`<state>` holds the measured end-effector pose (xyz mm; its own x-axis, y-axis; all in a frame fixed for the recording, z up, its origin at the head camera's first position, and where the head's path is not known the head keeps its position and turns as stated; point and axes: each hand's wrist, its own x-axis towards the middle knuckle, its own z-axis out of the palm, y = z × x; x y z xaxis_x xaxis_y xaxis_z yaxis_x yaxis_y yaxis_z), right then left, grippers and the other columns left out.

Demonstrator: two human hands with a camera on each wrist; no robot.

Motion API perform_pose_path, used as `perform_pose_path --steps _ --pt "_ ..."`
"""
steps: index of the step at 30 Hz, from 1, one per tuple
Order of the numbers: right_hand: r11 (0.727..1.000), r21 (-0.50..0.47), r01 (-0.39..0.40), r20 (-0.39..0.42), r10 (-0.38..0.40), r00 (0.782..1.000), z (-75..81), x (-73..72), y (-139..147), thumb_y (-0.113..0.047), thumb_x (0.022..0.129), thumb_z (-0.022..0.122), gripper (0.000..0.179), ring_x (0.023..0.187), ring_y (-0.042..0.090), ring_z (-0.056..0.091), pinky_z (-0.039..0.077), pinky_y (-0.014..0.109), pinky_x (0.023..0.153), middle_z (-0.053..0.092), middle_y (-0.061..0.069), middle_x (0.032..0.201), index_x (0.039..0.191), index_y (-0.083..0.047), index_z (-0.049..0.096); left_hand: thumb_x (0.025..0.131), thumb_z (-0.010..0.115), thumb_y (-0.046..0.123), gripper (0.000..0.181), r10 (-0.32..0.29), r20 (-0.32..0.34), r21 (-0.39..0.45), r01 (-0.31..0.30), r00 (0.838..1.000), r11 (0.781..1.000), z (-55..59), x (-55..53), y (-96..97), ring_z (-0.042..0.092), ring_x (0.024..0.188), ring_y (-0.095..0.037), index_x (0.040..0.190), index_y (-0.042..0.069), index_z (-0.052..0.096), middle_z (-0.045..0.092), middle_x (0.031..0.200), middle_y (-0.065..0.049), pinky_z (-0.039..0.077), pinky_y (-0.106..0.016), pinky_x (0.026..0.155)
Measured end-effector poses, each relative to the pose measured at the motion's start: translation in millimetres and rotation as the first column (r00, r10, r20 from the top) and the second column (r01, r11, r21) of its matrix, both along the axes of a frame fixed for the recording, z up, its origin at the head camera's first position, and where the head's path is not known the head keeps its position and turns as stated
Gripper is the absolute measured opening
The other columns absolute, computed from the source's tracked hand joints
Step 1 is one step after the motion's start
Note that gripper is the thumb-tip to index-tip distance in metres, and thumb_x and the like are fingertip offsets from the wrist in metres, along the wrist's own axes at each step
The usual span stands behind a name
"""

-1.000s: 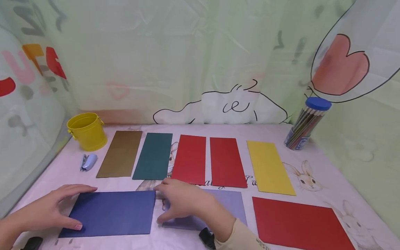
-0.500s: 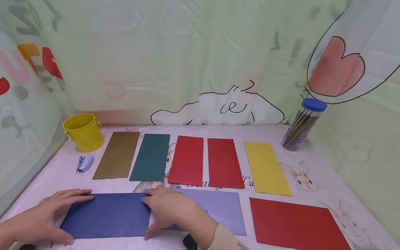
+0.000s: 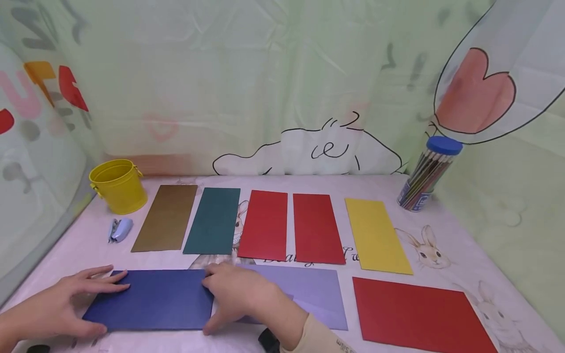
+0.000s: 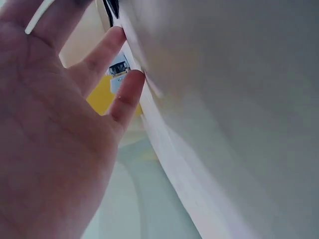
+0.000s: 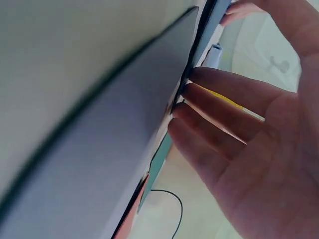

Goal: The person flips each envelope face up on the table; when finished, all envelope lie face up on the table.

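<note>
One backdrop [image 3: 220, 73]: pale green, stretched along the far side, printed with a pink heart [image 3: 481, 95] at far right.
Table [image 3: 384, 188]: wore a pinkish-white cover bearing a printed rabbit [image 3: 430, 252] on the right.
Near red sheet [image 3: 423, 314]: lay at near right, running just out of the head view.
Blue sheet [image 3: 154, 301]: lay flat at near left, long side running left to right, with the left hand [image 3: 62, 296] at its left end and the right hand [image 3: 234, 294] at its right end.
Lavender sheet [image 3: 313, 289]: lay right of the blue one, partly hidden by the right forearm.
Far row: a brown sheet [image 3: 165, 218], green sheet [image 3: 213, 220], two red sheets [image 3: 265, 225] and a yellow sheet [image 3: 378, 235] stood in order from left to right, each apart from the next.
Left hand: fingers spread wide and fairly straight, two tips over the far left part of the blue sheet, thumb at its near left corner.
Right hand: thumb and fingers wide apart, at the near and far right corners of the blue sheet; a beige sleeve [image 3: 315, 338] covered the forearm.
Pencil jar [image 3: 425, 174]: blue-lidded, at far right.
Yellow bucket [image 3: 118, 189]: at far left, beside the brown sheet.
Stapler [image 3: 120, 230]: pale blue, just nearer than the bucket.
</note>
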<state>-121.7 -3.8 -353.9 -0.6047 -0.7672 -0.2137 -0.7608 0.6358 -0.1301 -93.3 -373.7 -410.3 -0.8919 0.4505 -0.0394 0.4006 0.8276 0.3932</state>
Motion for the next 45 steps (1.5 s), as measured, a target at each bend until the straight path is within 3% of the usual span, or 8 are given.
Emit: perform_pose_path --steps 4,10,15,20,23,29,38,45 --pt "0.999 -0.037 -0.014 0.019 0.015 1.0 2.8 -1.1 1.0 -0.052 0.077 0.082 0.059 0.104 0.004 0.054 0.046 0.017 0.087 0.061 -0.01 0.118 0.125 -0.019 0.071 0.075 0.088 0.028 0.054 -0.057 -0.066 0.046 0.06 0.996 0.997 2.5 -1.9 -2.3 0.016 0.128 0.024 0.125 0.036 0.071 0.055 0.141 0.013 0.05 -0.044 0.085" --pt "0.988 -0.154 -0.022 0.105 0.038 0.994 11.0 -8.0 9.0 -0.041 0.083 0.079 0.047 0.105 0.0 0.056 0.046 0.016 0.088 0.064 -0.012 0.115 0.123 -0.018 0.072 0.085 0.08 0.013 0.038 -0.043 -0.118 0.19 0.065 0.992 0.98 12.0 -2.4 -0.9 0.05 0.119 0.009 0.119 0.029 0.076 0.064 0.129 0.012 0.046 -0.017 0.081" --pt "0.94 -0.337 0.051 0.175 0.01 0.985 16.7 -18.9 15.9 -0.021 0.092 0.075 0.033 0.092 0.0 0.058 0.048 0.015 0.08 0.065 -0.008 0.104 0.122 -0.011 0.068 0.098 0.066 0.011 0.033 0.164 -0.082 0.307 -0.132 0.983 0.942 19.6 -1.2 7.3 0.065 0.084 -0.002 0.131 0.014 0.067 0.073 0.098 0.006 0.047 -0.015 0.066" --pt "0.812 -0.533 0.238 0.3 -0.082 0.95 12.0 -25.1 15.9 -0.008 0.09 0.076 0.051 0.065 -0.002 0.058 0.048 0.015 0.064 0.058 -0.009 0.083 0.135 -0.01 0.051 0.095 0.072 0.023 0.081 0.365 0.003 0.343 -0.344 0.931 0.874 21.6 -4.0 17.4 0.041 0.046 -0.015 0.16 0.021 0.024 0.039 0.057 0.004 0.035 -0.03 0.042" --pt "0.778 -0.556 0.293 0.341 -0.108 0.934 8.4 -25.8 15.5 -0.005 0.089 0.077 0.06 0.058 0.0 0.058 0.048 0.017 0.061 0.056 -0.008 0.08 0.139 -0.014 0.046 0.093 0.074 0.012 0.097 0.339 0.001 0.433 -0.306 0.941 0.848 22.0 -6.6 19.9 0.037 0.041 -0.015 0.162 0.031 0.01 0.033 0.053 0.002 0.032 -0.031 0.04" --pt "0.819 -0.493 0.294 0.29 -0.164 0.943 5.8 -26.0 15.3 -0.007 0.09 0.076 0.058 0.056 0.0 0.056 0.047 0.018 0.061 0.055 -0.009 0.073 0.14 -0.021 0.049 0.095 0.068 0.0 0.075 0.226 0.048 0.508 -0.218 0.973 0.833 22.1 -9.7 26.9 0.043 0.041 -0.012 0.142 0.038 0.023 0.045 0.055 0.003 0.032 -0.032 0.037" --pt "0.855 -0.399 0.333 0.278 -0.233 0.932 4.2 -24.7 15.6 -0.012 0.089 0.078 0.056 0.058 0.003 0.054 0.045 0.02 0.059 0.055 -0.008 0.069 0.141 -0.015 0.056 0.098 0.065 0.008 0.031 0.12 0.051 0.413 -0.13 0.992 0.901 16.1 -11.9 29.2 0.052 0.056 -0.012 0.123 0.017 0.048 0.052 0.068 0.004 0.039 -0.028 0.047" --pt "0.903 -0.267 0.337 0.249 -0.273 0.929 0.1 -24.8 15.0 -0.035 0.075 0.09 0.081 0.084 0.007 0.058 0.051 0.024 0.075 0.062 -0.006 0.089 0.145 -0.015 0.054 0.087 0.081 0.032 0.058 0.146 0.037 0.251 -0.151 0.989 0.956 20.1 -9.5 35.8 0.059 0.093 -0.005 0.135 0.025 0.05 0.058 0.129 -0.009 0.049 -0.022 0.074"
